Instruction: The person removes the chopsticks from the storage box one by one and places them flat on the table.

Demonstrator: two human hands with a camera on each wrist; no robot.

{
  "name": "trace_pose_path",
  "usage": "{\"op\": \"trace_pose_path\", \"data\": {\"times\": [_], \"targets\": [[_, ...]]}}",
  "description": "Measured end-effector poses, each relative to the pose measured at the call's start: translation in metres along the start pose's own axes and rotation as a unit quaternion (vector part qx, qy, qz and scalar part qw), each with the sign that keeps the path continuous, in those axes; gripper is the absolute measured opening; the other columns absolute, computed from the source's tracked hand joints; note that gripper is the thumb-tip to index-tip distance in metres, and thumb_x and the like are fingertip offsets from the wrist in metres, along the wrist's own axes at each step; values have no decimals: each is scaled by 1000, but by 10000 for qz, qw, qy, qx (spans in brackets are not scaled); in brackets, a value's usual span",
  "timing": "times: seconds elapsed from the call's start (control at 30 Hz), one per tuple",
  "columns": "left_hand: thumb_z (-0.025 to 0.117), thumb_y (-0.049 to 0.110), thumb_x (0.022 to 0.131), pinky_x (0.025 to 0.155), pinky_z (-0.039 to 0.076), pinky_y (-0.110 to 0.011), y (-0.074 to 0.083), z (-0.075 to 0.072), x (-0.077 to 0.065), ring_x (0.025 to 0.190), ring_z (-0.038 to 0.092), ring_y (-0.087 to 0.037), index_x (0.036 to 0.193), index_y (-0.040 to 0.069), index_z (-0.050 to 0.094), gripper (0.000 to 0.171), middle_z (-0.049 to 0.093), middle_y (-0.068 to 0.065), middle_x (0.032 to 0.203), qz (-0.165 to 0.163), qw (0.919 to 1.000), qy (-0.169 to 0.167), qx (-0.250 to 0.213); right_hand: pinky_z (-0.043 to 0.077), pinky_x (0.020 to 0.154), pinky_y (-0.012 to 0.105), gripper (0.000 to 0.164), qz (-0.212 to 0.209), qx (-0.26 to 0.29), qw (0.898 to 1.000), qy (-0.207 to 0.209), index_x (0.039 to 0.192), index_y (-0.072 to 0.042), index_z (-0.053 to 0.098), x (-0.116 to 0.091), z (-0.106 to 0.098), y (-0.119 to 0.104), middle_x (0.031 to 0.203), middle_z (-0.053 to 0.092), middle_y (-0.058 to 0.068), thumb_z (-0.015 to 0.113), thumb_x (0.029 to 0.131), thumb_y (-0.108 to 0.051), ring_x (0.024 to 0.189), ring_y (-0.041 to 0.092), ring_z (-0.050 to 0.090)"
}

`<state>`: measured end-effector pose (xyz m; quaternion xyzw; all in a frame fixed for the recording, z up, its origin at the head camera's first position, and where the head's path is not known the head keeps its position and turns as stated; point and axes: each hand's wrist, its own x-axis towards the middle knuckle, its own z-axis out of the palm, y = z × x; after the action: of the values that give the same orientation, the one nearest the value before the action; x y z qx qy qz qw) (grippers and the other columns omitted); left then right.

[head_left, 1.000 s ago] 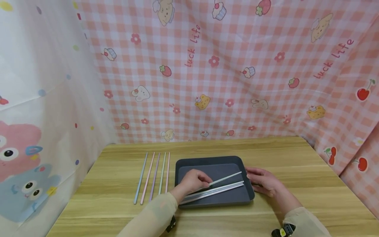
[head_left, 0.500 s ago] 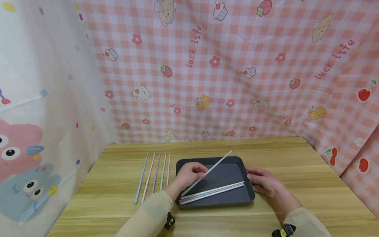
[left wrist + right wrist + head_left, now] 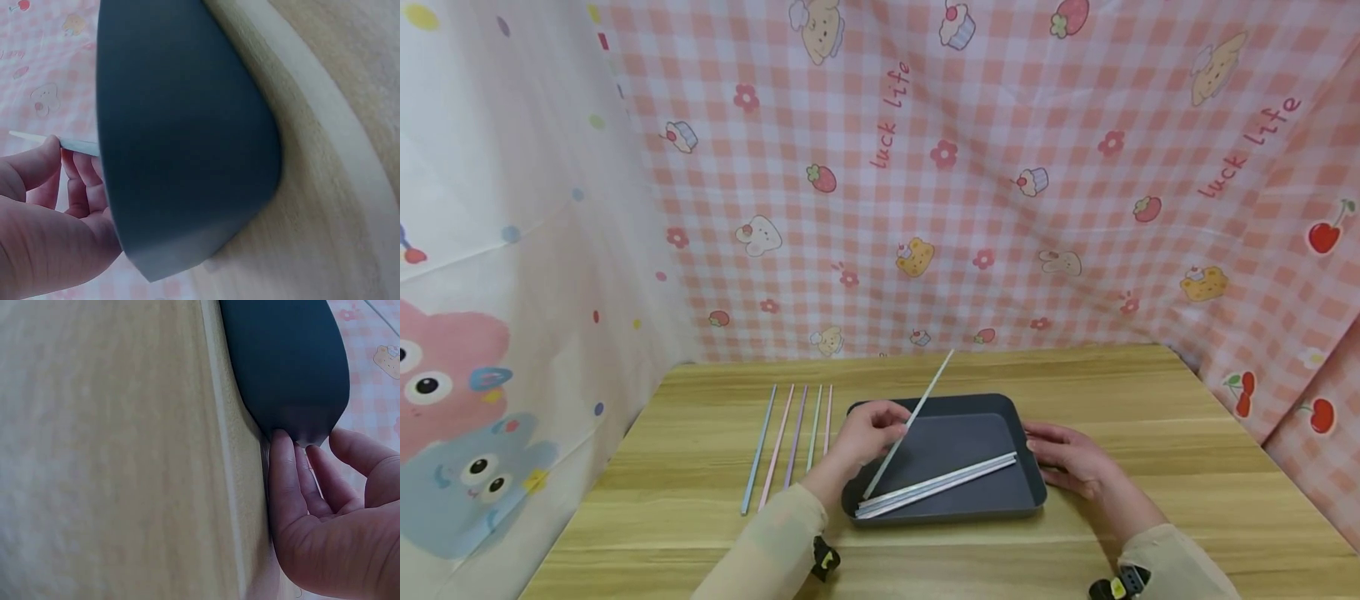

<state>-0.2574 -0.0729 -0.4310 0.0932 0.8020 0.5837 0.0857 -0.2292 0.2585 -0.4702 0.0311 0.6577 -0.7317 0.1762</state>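
My left hand [image 3: 874, 432] pinches a pale green chopstick [image 3: 929, 389] between thumb and fingers above the left side of the dark grey baking tray [image 3: 970, 502]. The chopstick slants, its lower end near the tray's front-left corner. Beneath it, several pale chopsticks [image 3: 943, 482] lie together along the tray's front. My right hand [image 3: 1070, 461] holds the tray's right edge. Its fingers [image 3: 287, 481] press the outer wall, with the thumb at the rim. In the left wrist view, the tray's outside [image 3: 181, 137] hides part of the held chopstick.
Left of the tray, several pastel chopsticks [image 3: 786, 442] lie in a row on the wooden table [image 3: 640, 492], their near ends partly hidden by the left arm. A pink checked cloth [image 3: 970, 208] hangs behind the table.
My left hand has raised the pale green chopstick from the tray, moved it left and tilted it steeper, its far end now beyond the back rim. The right hand stays at the tray's edge.
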Motion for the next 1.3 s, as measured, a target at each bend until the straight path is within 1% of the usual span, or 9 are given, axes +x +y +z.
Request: {"op": "trace_pose_path", "data": {"times": [0.17, 0.3, 0.43, 0.5, 0.63, 0.8, 1.03, 1.23, 1.3], "targets": [[67, 1, 93, 60, 49, -28, -3, -4, 0, 74, 54, -13, 108, -1, 68, 15, 58, -1, 83, -15, 9986, 148, -498, 55, 77, 29, 49, -4, 34, 10000, 7, 143, 0, 49, 0, -1, 0, 109, 70, -3, 63, 98, -10, 94, 10, 65], [66, -2, 92, 57, 46, -24, -3, -8, -1, 71, 52, -11, 110, -6, 63, 19, 55, 1, 82, 84, 9955, 328, -884, 55, 77, 29, 46, -42, 60, 10000, -55, 142, -1, 51, 0, -1, 0, 109, 70, -5, 62, 98, -10, 94, 9, 65], [65, -4, 92, 57, 47, -25, -1, -15, -3, 71, 52, -9, 112, -8, 61, 21, 55, 2, 81, 77, 9922, 452, -1155, 55, 78, 29, 46, -112, 65, 9998, -164, 142, -1, 52, -1, -2, 0, 110, 69, -7, 61, 98, -11, 95, 9, 65], [65, -4, 92, 58, 48, -25, 0, -18, -4, 72, 52, -9, 112, -8, 61, 21, 55, 1, 82, -13, 9901, 518, -1303, 55, 78, 29, 46, -112, 82, 9998, -140, 142, -2, 52, 0, -2, 0, 111, 69, -7, 62, 98, -11, 96, 9, 65], [64, -4, 93, 57, 49, -25, 2, -27, -7, 72, 52, -10, 113, -8, 60, 21, 56, 0, 83, -49, 9855, 734, -1532, 55, 79, 29, 46, -88, 91, 9999, -106, 142, -2, 52, 0, -2, 0, 111, 69, -6, 63, 98, -11, 96, 9, 65], [63, -5, 93, 58, 48, -24, 4, -38, -11, 74, 52, -11, 114, -8, 59, 22, 56, -1, 85, -37, 9806, 1010, -1678, 55, 78, 29, 45, -53, 71, 9999, -49, 141, -2, 53, 1, -2, 1, 109, 70, -4, 63, 98, -12, 95, 10, 65], [61, -6, 94, 60, 48, -24, 2, -56, -18, 76, 51, -11, 114, -8, 58, 20, 54, -1, 86, 6, 9740, 1217, -1910, 55, 78, 29, 44, -56, 98, 9999, -66, 140, -3, 55, 0, -1, 0, 109, 70, -5, 63, 98, -12, 95, 10, 65], [59, -6, 95, 61, 48, -23, 1, -70, -24, 76, 52, -10, 110, -1, 61, 16, 54, 0, 87, -115, 9699, 1323, -2041, 55, 78, 29, 46, -51, 97, 9999, -91, 141, -2, 53, -1, -1, -1, 111, 69, -5, 63, 98, -11, 96, 10, 65], [59, -5, 95, 62, 49, -23, 0, -75, -26, 77, 52, -11, 111, 0, 61, 17, 54, -1, 88, -143, 9696, 1366, -2024, 55, 78, 29, 47, -36, 100, 9999, -71, 142, -2, 52, -1, -1, -1, 111, 69, -5, 63, 97, -11, 96, 10, 65]]}}
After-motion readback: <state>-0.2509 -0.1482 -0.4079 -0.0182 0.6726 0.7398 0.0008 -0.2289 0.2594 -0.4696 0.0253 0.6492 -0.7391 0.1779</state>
